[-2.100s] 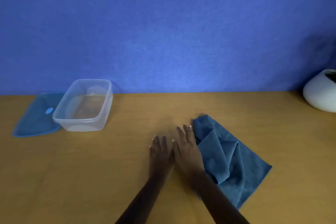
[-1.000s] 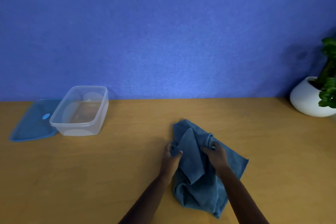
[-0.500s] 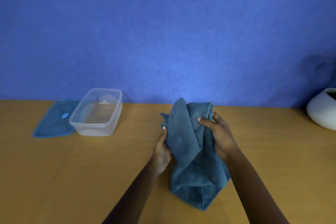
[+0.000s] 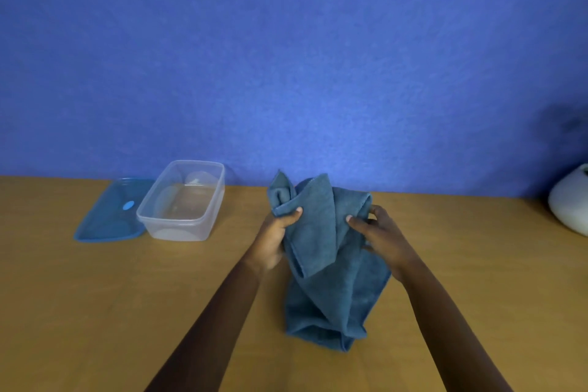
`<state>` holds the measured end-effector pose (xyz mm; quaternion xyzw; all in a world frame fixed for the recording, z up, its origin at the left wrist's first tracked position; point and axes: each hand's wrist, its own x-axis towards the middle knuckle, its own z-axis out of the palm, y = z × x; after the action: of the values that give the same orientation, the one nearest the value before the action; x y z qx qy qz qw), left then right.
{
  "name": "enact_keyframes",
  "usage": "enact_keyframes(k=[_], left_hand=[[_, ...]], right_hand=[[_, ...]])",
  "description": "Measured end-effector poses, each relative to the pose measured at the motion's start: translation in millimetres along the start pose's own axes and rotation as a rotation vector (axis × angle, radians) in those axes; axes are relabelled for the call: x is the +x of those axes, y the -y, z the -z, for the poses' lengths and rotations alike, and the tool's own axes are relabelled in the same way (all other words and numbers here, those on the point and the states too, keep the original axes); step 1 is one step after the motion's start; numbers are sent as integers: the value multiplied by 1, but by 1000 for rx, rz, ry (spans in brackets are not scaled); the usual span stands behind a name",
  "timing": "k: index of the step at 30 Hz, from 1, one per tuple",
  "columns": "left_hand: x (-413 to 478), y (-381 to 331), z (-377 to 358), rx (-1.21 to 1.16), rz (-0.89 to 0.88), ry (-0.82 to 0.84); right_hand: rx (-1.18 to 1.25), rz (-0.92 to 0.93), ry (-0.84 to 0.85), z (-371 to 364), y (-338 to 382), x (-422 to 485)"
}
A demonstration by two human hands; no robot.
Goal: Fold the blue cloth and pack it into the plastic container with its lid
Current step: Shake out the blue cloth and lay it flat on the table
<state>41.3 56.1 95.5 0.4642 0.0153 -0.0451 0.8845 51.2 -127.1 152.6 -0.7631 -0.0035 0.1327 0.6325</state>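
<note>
The blue cloth (image 4: 327, 267) hangs bunched in front of me above the wooden table (image 4: 95, 296), its lower end near the table top. My left hand (image 4: 275, 240) pinches its upper left edge, thumb on the front. My right hand (image 4: 380, 237) grips the upper right fold. The clear plastic container (image 4: 183, 200) stands open and empty at the back left. Its blue lid (image 4: 109, 213) lies flat just left of it, touching its side.
A white round pot (image 4: 569, 204) sits at the table's far right edge of view. A blue wall (image 4: 286, 57) runs along the back of the table.
Both hands went from lying flat beside the cloth to gripping it and lifting it off the table. In the last half second the left hand took a higher hold.
</note>
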Motion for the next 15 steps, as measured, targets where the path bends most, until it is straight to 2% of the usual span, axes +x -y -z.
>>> enact_keyframes(k=[3,9,15], left_hand=[[1,-20,-7,138,-58,-29],[0,-67,-28,420,-102,42],[-2,-112,-51,741,-89,216]], right_hand=[[-170,88,-68,5,1,0],[-262,270,-164,12,26,-5],[-418,475,-9,18,72,-15]])
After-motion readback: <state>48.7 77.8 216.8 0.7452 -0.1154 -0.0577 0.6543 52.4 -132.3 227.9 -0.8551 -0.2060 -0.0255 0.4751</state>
